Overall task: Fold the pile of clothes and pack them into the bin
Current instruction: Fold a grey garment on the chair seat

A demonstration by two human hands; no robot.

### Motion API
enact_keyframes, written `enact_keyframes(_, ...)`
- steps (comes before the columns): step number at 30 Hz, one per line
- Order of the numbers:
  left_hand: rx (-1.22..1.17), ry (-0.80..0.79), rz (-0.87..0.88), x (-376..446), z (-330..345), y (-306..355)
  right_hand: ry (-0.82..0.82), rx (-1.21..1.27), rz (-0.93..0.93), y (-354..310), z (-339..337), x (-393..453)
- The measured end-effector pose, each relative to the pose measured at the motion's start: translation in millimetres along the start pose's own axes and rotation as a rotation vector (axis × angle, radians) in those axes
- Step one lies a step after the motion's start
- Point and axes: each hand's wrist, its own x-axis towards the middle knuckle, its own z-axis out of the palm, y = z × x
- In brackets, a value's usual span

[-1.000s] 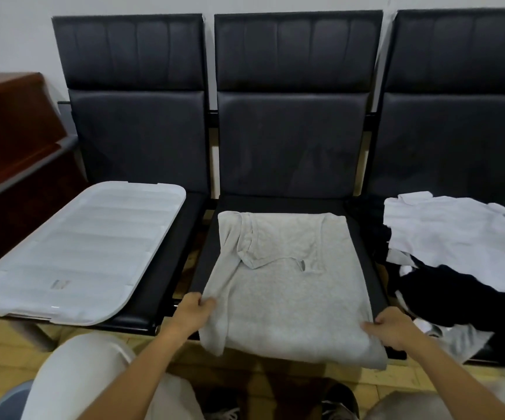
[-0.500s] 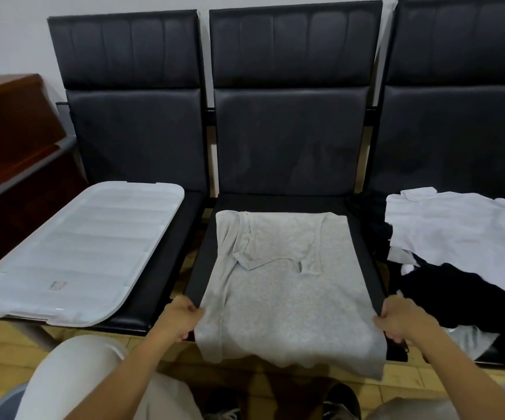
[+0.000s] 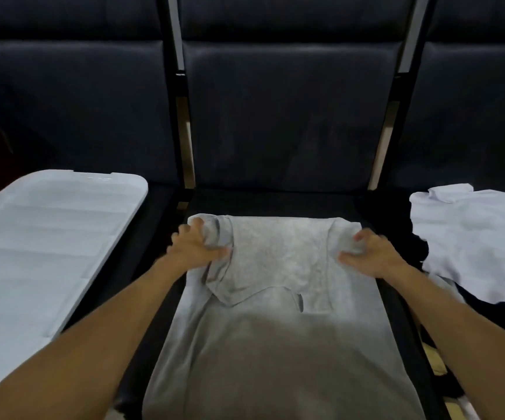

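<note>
Grey cotton T-shirt (image 3: 275,328) lies flat along the middle black padded seat (image 3: 275,198) of a row of three joined chairs, its collar end at the far side and its hem running off the near edge of the view. The sleeves are already folded in over the body, so the shirt forms a long narrow strip. The left hand (image 3: 195,248) grips the far left corner, with curled fingers bunching the fabric by the shoulder. The right hand (image 3: 366,253) grips the far right corner in the same way, thumb and fingers pinching a fold of cloth. Both forearms reach forward from the near edge, one along each side of the shirt.

On the left seat rests a white ribbed plastic bin lid (image 3: 42,247), lying flat and well apart from the shirt. On the right seat sits the remaining pile: a crumpled white garment (image 3: 472,234) on top of a black garment (image 3: 418,247), the black one just beside the right hand. The dark chair backs (image 3: 287,116) fill the far part of the view.
</note>
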Motion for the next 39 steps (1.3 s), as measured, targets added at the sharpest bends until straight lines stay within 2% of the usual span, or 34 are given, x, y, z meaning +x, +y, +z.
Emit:
enact_keyframes(3,0.068,0.028,0.06,40,1,3,0.077,0.064,-0.09,-7,2,43)
enact_keyframes(7,0.36,-0.047,0.299,73,-6,21,-0.003,-0.187,-0.236,-21,9,89)
enact_keyframes(10,0.194,-0.158,0.424,81,-12,30,-0.168,-0.123,-0.298,-33,1,107)
enact_keyframes(11,0.144,-0.145,0.477,85,-16,31,-0.199,-0.136,-0.337,-37,-5,107)
enact_keyframes(12,0.107,-0.103,0.526,87,-21,31,-0.186,-0.159,-0.377,-42,-12,106)
enact_keyframes(15,0.055,0.051,0.633,90,-50,31,-0.007,-0.169,-0.478,-54,-39,99)
enact_keyframes(20,-0.003,0.19,0.636,70,-118,41,0.206,-0.253,-0.534,-75,-96,75)
enact_keyframes(24,-0.016,0.256,0.738,21,-151,47,0.255,-0.259,-0.647,-88,-127,28)
enact_keyframes(27,-0.014,0.302,0.832,-25,-140,26,0.286,-0.164,-0.757,-76,-117,-19)
enact_keyframes(30,0.029,0.202,0.854,-73,-100,-20,0.199,-0.135,-0.807,-41,-79,-68)
enact_keyframes(31,0.099,0.109,0.825,-92,-83,-38,0.1,-0.184,-0.806,-26,-63,-86)
enact_keyframes(33,0.232,-0.168,0.752,-124,-53,-66,-0.225,-0.311,-0.751,-2,-35,-115)
enact_keyframes(34,0.262,-0.319,0.704,-141,-42,-76,-0.394,-0.398,-0.67,9,-24,-129)
enact_keyframes(35,0.273,-0.423,0.669,-151,-33,-82,-0.493,-0.476,-0.58,20,-17,-136)
enact_keyframes(36,0.27,-0.46,0.66,-156,-28,-83,-0.495,-0.51,-0.516,28,-13,-142)
enact_keyframes(37,0.245,-0.442,0.666,-157,-27,-80,-0.424,-0.473,-0.482,34,-10,-141)
enact_keyframes(39,0.144,-0.346,0.691,-151,-27,-65,-0.2,-0.35,-0.381,42,-7,-133)
